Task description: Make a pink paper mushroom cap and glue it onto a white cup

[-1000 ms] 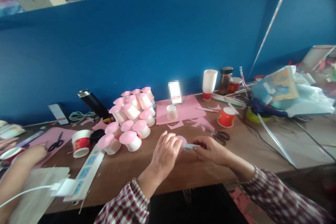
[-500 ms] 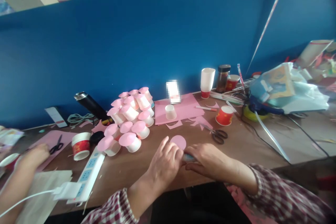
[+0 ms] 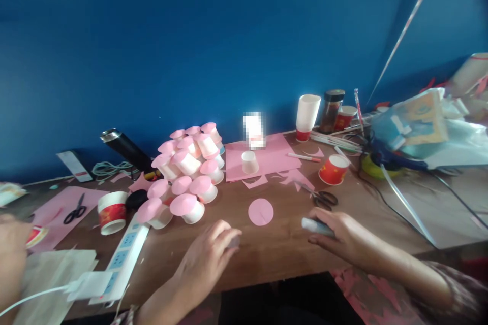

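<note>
My right hand (image 3: 335, 231) is closed round a pale grey-blue glue stick (image 3: 317, 226), its end pointing left above the table. My left hand (image 3: 211, 251) has its fingers curled on a small pale cap (image 3: 234, 241), mostly hidden by them. Between and beyond both hands lies a pink paper disc (image 3: 261, 212), flat on the wood, with a faint line on it. Farther back, a small white paper cup (image 3: 249, 162) stands upside down on pink paper sheets (image 3: 280, 150). Black-handled scissors (image 3: 324, 198) rest beyond my right hand.
Several white cups topped with pink discs (image 3: 186, 162) crowd the left middle. A power strip (image 3: 122, 259), a red cup (image 3: 333, 169), a marker (image 3: 304, 157) and plastic bags (image 3: 419, 122) stand or lie around. Another person's hand (image 3: 11, 249) is blurred at far left.
My hands have moved apart from being together: the right goes right with the glue stick, the left goes left with the cap. The other person's hand has shifted left.
</note>
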`<act>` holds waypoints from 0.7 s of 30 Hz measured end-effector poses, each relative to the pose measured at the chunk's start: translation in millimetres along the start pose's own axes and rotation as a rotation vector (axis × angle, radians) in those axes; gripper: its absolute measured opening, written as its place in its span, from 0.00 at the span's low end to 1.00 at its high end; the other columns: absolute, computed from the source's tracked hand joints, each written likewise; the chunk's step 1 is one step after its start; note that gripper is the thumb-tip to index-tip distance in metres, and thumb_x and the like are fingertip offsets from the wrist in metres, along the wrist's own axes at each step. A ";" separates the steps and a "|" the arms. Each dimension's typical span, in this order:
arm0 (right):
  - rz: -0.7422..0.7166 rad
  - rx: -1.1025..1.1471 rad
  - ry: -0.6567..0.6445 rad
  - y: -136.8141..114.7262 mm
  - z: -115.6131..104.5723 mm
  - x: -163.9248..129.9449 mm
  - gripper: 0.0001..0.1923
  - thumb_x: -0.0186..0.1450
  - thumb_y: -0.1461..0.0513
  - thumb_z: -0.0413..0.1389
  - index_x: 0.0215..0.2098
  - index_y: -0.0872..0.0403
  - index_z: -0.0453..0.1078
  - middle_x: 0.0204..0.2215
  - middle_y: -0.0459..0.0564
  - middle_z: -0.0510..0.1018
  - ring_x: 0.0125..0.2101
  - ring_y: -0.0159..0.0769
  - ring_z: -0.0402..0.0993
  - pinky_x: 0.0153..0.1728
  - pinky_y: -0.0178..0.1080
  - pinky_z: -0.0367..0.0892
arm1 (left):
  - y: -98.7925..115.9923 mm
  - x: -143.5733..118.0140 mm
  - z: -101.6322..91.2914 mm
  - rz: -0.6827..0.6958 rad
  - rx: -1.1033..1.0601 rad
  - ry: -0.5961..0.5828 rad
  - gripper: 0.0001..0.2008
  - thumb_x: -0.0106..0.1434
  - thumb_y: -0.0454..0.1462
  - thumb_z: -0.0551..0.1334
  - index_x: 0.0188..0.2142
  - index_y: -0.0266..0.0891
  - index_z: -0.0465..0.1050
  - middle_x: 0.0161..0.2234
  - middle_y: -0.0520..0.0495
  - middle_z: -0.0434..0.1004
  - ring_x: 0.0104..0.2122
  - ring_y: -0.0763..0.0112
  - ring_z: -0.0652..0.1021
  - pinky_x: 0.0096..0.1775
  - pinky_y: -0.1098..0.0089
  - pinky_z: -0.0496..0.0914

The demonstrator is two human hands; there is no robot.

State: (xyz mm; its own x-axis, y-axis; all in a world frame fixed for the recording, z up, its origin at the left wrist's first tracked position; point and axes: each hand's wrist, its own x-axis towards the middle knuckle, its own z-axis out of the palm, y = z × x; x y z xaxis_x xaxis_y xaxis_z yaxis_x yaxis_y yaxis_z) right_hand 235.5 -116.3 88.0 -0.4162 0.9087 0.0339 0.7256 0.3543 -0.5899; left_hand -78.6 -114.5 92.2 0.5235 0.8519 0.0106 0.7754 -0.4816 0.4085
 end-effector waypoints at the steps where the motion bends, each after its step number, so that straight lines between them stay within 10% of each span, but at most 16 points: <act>1: 0.050 0.091 0.015 -3.8 2.8 2.4 0.08 0.62 0.56 0.55 0.32 0.53 0.66 0.24 0.44 0.73 0.24 0.32 0.69 0.25 0.31 0.60 | 6.4 1.1 0.5 -0.016 -0.142 -0.034 0.13 0.64 0.37 0.54 0.48 0.46 0.66 0.41 0.47 0.71 0.39 0.69 0.74 0.43 0.67 0.68; 10: 0.248 0.518 0.157 -11.7 56.4 -15.6 0.17 0.61 0.53 0.54 0.41 0.56 0.71 0.35 0.52 0.77 0.36 0.40 0.73 0.36 0.35 0.68 | 40.1 -0.5 39.5 -0.281 -0.984 -0.014 0.12 0.59 0.44 0.61 0.35 0.37 0.66 0.30 0.49 0.71 0.31 0.73 0.71 0.34 0.74 0.66; 21: 0.414 0.521 0.314 3.3 53.7 -38.5 0.19 0.54 0.50 0.59 0.36 0.54 0.76 0.28 0.51 0.80 0.31 0.42 0.76 0.31 0.35 0.72 | 26.3 -39.9 48.2 -0.632 -1.179 0.236 0.22 0.51 0.53 0.63 0.35 0.37 0.75 0.29 0.45 0.77 0.32 0.67 0.76 0.38 0.67 0.71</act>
State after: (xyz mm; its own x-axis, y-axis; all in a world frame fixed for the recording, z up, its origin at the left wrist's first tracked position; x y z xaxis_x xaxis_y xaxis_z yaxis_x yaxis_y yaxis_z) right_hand 224.5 -162.0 41.5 0.0684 0.9935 -0.0912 0.4021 -0.1111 -0.9088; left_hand -62.0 -171.1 58.5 0.0294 0.9319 -0.3615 0.0356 0.3605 0.9321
